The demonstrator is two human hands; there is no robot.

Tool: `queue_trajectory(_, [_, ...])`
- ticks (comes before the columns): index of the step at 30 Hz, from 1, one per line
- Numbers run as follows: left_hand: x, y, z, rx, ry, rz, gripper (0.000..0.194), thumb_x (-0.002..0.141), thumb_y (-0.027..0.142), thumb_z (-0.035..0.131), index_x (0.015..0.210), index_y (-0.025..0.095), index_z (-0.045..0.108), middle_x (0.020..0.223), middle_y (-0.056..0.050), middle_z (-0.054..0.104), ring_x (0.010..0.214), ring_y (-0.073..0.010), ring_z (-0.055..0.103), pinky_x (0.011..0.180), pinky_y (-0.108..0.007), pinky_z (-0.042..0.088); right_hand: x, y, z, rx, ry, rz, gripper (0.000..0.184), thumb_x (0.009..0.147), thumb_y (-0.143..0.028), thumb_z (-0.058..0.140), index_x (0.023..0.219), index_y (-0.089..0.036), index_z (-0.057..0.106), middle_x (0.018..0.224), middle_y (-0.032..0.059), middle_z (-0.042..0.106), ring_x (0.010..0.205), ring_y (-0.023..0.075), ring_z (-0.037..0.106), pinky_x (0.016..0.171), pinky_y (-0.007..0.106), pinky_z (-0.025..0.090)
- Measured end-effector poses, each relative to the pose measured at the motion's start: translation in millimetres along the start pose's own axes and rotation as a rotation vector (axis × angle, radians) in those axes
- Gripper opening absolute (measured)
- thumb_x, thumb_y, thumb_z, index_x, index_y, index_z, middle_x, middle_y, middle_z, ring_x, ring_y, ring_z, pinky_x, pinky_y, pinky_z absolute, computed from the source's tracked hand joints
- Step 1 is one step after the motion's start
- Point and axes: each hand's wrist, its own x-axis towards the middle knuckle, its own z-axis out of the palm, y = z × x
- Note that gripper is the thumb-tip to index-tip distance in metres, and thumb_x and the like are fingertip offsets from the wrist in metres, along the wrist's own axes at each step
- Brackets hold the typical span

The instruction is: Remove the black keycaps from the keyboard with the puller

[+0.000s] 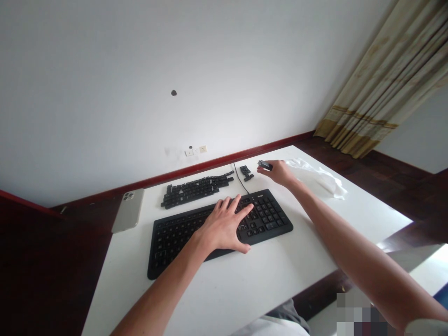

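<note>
Status, as viewed from my remote station: the keyboard [182, 233] lies on the white desk [276, 266]. The left hand [224, 228] is spread palm-down over its middle, with the thumb at the near edge. The right hand [278, 172] pinches a small dark object [265, 165] between thumb and fingertips, beyond the keyboard's right end. I cannot identify that object.

Adjacent items: the larger bank of loose keycaps [196, 189] is behind the keyboard; the smaller keycap group [246, 172] is near the right hand. The cable [239, 178] runs between these 2 groups. A phone [129, 210] lies at the left desk edge. Crumpled white material [318, 179] lies beside the right forearm.

Cautions, in my judgement:
1. Low wrist travel could sweep the smaller group out of order.
2. A tug on the cable, or a rearward push on the keyboard, could scatter keycaps.
3. Uneven pressure from the left hand could slide the keyboard or load the exposed-looking key positions.
4. A loose pinch could drop the dark object among similarly dark parts.
5. A leftward knock could send the phone off the desk.
</note>
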Motion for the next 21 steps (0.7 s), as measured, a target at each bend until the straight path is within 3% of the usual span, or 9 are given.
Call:
queue_trajectory(7, [2, -4, 3.1, -0.011, -0.015, -0.009, 0.125, 0.066, 0.072, 0.083, 0.171, 0.035, 0.025, 0.183, -0.008, -0.001, 0.166, -0.0477, 0.006, 0.133, -0.066, 0.011, 2, 2, -8, -0.161, 0.032, 0.088, 0.030, 0.090, -0.046, 0.070, 0.096, -0.020, 0.083, 0.081, 0.0090, 0.080, 0.072, 0.0241, 0.068, 0.068, 0.033, 0.045])
queue_trajectory(12, [3, -3, 3.3, 0.010, -0.034, -0.010, 0.127, 0.067, 0.074, 0.082, 0.172, 0.034, 0.023, 0.183, -0.010, -0.001, 0.166, -0.0476, 0.007, 0.133, -0.065, 0.010, 1, 8, -23, -0.312, 0.068, 0.145, 0.028, 0.091, -0.044, 0.070, 0.104, -0.022, 0.082, 0.101, 0.0118, 0.080, 0.085, 0.0273, 0.070, 0.071, 0.035, 0.044])
queue_trajectory(18, [2, -5, 4.0, 0.007, -0.024, -0.002, 0.127, 0.066, 0.077, 0.081, 0.172, 0.035, 0.024, 0.183, -0.009, -0.001, 0.165, -0.0491, 0.007, 0.132, -0.066, 0.011, -8, 43, -48, -0.498, 0.126, 0.336, 0.060, 0.083, -0.062, 0.078, 0.129, -0.024, 0.078, 0.116, 0.0172, 0.075, 0.095, 0.0306, 0.070, 0.074, 0.036, 0.048])
queue_trajectory(21, [2, -7, 5.3, 0.004, -0.024, 0.005, 0.128, 0.067, 0.079, 0.079, 0.172, 0.035, 0.022, 0.183, -0.009, -0.001, 0.165, -0.0499, 0.006, 0.132, -0.067, 0.011, -18, 63, -59, -0.540, 0.040, 0.417, 0.063, 0.079, -0.065, 0.079, 0.123, -0.021, 0.080, 0.108, 0.0182, 0.076, 0.093, 0.0323, 0.070, 0.072, 0.037, 0.049])
